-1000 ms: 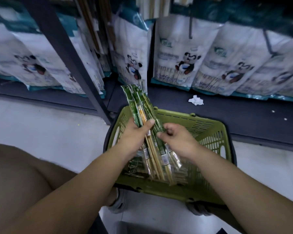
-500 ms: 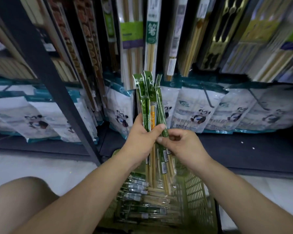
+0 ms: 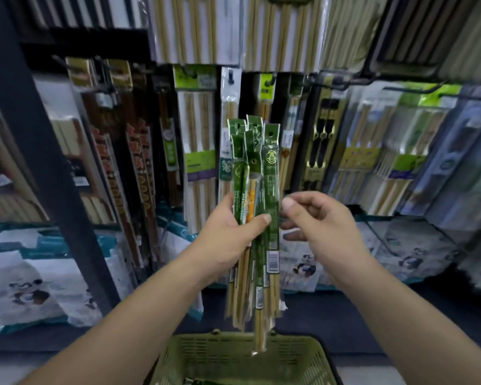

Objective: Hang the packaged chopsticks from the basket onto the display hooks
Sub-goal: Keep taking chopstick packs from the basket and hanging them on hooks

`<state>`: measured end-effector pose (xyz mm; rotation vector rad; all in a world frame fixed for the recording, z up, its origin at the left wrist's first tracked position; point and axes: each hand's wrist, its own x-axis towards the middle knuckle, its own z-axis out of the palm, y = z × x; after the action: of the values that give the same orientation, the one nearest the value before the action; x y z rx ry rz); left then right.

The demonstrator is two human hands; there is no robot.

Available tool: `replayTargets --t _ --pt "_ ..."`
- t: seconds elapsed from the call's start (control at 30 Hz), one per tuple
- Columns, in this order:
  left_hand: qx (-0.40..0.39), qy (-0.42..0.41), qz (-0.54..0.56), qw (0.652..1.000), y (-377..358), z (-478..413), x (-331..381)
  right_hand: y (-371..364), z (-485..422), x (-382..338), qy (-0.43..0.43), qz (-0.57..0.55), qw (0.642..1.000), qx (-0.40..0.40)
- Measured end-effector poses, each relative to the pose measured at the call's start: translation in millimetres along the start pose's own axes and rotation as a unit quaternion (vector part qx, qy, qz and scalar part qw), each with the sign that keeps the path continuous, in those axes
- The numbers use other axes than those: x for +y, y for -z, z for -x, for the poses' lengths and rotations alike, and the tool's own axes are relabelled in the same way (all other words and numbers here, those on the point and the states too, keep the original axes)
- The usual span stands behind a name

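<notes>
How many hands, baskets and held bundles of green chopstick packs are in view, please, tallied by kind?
Hands: 2, the left hand and the right hand
Green basket: 1
Bundle of green chopstick packs: 1, gripped by the left hand
Total: 4

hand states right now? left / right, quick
Left hand: holding the bundle of packaged chopsticks.
Right hand: fingers curled right beside the bundle; cannot tell whether it touches or pinches a pack.
</notes>
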<state>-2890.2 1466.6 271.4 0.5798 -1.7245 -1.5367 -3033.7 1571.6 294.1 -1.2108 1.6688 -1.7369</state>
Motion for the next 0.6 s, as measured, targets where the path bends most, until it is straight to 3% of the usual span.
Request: replayTargets --t 0.2,0.43,0.6 --pt "-0.067 -0.018 0.027 0.997 -3 -22 14 2 -44 -58 0.081 0.033 0.996 0.016" --pt "-0.022 -0.049 0.004 0.999 -9 -33 31 7 -66 -78 0.114 0.064 0.991 0.028" --pt "0.003 -0.03 0.01 0.999 -6 -29 28 18 -73 -77 0.11 0.025 0.994 0.009"
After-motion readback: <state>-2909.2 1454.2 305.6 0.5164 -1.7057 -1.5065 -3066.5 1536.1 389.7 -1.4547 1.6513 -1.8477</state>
